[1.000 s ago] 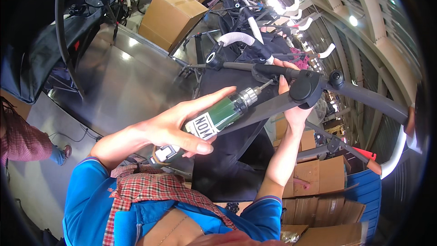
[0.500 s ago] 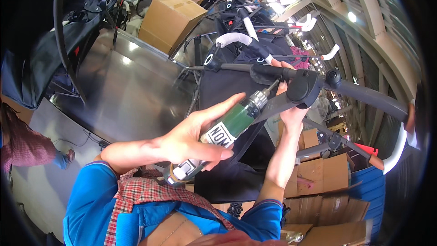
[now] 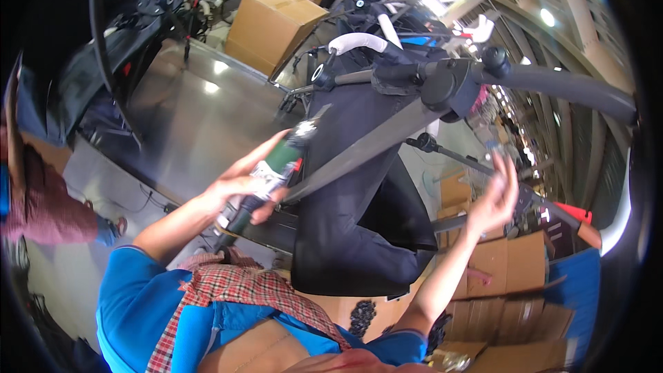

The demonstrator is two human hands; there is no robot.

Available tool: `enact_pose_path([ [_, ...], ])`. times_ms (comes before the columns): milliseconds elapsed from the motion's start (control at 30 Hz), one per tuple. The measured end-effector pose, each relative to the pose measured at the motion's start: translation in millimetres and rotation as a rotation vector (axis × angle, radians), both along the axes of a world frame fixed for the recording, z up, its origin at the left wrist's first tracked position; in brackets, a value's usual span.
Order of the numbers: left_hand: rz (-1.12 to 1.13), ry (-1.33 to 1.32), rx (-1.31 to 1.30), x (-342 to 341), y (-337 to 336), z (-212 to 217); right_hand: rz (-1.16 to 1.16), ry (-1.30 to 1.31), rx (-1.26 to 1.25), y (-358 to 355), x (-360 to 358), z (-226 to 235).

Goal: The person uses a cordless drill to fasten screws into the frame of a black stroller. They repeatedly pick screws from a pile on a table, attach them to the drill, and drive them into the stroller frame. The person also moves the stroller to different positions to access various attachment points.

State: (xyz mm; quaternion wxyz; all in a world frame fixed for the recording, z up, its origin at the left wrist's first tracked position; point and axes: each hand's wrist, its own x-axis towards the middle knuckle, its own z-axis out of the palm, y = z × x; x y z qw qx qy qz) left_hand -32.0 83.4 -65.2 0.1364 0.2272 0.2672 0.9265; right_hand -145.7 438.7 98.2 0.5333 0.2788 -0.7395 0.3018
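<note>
My left hand (image 3: pixel 238 190) is wrapped round a green and black power screwdriver (image 3: pixel 282 159), its bit tilted up and to the right. The tool stands left of a dark grey stroller frame tube (image 3: pixel 366 146), apart from the black hinge joint (image 3: pixel 445 90). Below and right of that joint, my right hand (image 3: pixel 494 200) is raised with its fingers stretched and somewhat blurred. Nothing I can make out is in it. Dark stroller fabric (image 3: pixel 338 193) hangs beneath the frame, between my two hands.
A shiny metal table (image 3: pixel 200 110) lies to the left, with a large cardboard box (image 3: pixel 273 27) at its far end. More stroller frames crowd the far side. Open cartons (image 3: pixel 504 262) are stacked at the lower right. A person in a checked garment (image 3: pixel 52 193) is at the far left.
The screwdriver has drawn back from the hinge joint, down and left, in my left hand. My right hand has let go of the frame near the joint and moved down and right.
</note>
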Motion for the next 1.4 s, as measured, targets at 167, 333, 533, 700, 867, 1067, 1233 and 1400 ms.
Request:
enact_pose_path([
  [167,0.390,-0.792,-0.226,48.5,11.0,-125.2,0.050,0.152,-0.520,188.7,-43.4,-91.5],
  [333,0.410,-1.145,-0.254,105.7,41.4,-228.6,0.496,-1.212,-0.757,184.2,-139.7,-265.7],
  [533,0.400,-1.075,-0.184,143.5,66.0,-205.4,0.704,-1.523,-0.693,73.8,-135.1,-356.2],
  [700,0.431,-1.128,-0.415,145.7,55.0,-240.0,0.920,-1.549,-0.537,-80.3,-125.8,-363.6],
  [867,0.360,-1.187,-0.335,146.6,39.7,-185.9,0.932,-1.453,-0.610,-246.7,-60.9,-336.3],
  [1067,0.439,-1.135,-0.553,153.7,-5.9,-188.7,1.144,-1.448,-0.649,-318.4,-35.3,-329.2],
  [1233,0.391,-1.021,-0.666,119.0,-24.8,-175.8,0.954,-1.209,-0.634,-318.7,-66.7,-346.6],
  [1400,0.348,-0.957,-0.719,81.5,-32.9,-158.6,1.108,-1.618,-0.236,-300.6,-92.6,-379.6],
])
